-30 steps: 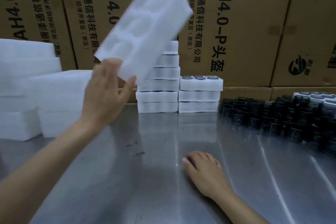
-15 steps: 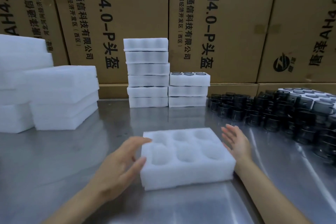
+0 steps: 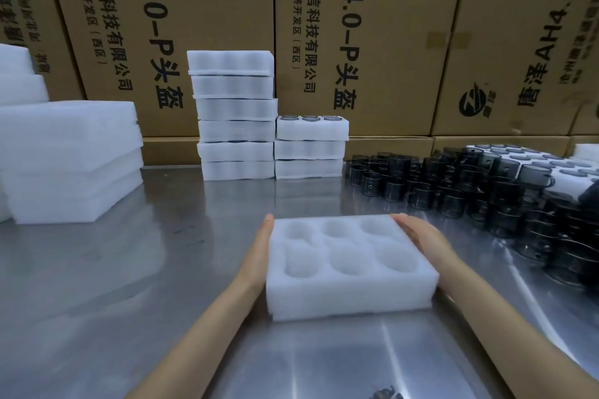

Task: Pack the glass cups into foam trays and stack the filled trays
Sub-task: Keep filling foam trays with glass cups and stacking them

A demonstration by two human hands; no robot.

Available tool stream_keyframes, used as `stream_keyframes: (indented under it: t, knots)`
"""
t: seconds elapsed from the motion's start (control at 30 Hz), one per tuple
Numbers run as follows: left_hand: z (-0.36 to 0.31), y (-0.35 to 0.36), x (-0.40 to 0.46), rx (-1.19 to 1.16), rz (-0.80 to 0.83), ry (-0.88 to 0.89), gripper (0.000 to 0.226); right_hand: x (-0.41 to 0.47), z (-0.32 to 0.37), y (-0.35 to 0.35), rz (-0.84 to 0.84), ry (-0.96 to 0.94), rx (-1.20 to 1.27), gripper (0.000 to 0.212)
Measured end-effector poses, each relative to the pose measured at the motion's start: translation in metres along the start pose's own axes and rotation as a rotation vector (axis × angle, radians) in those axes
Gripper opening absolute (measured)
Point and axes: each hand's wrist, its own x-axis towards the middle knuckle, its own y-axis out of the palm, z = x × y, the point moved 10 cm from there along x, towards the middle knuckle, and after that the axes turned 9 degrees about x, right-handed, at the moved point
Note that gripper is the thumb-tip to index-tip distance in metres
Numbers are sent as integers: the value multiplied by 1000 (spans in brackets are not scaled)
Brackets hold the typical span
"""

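An empty foam tray point(image 3: 348, 266) lies flat on the steel table point(image 3: 129, 269), near the middle, its six round pockets (two rows of three) facing up with nothing in them. The left hand point(image 3: 257, 256) lies flat against the tray's left side, fingers straight and together, pointing to the far end. The right hand point(image 3: 421, 236) presses along the right side in the same way, fingers extended along the foam edge; neither hand curls round the tray.

At the far side of the table stand two stacks of filled trays point(image 3: 235, 113), the left one taller, the right one point(image 3: 311, 146) lower, with dark cup rims showing in its top tray. To the right, a crowd of dark glass cups point(image 3: 453, 185) covers the table, and behind them lies another tray point(image 3: 531, 159) with cups in it. On the far left are piles of plain foam trays point(image 3: 71, 159). Printed cardboard boxes point(image 3: 356, 26) form the back wall.
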Motion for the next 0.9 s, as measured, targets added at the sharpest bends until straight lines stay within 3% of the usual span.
stream_keyframes:
  t: [0.13,0.3,0.4,0.53,0.73,0.9]
  knots:
    - [-10,3,-4,144,-48,127,48,22,12,-29,-116,-86,-87,29]
    - [-15,-2,-6,296,-103,210,54,53,25,-35,-183,-212,-437,51]
    - [-10,-3,1,278,-111,210,53,64,40,-42,-326,-332,-706,58]
    - [-5,-4,9,273,-112,237,47,83,51,-37,-362,-436,-906,59]
    - [0,-6,16,317,-99,223,39,105,47,-35,-398,-344,-1145,61]
    - [-2,-6,15,302,-113,226,45,92,55,-33,-476,-438,-1179,36]
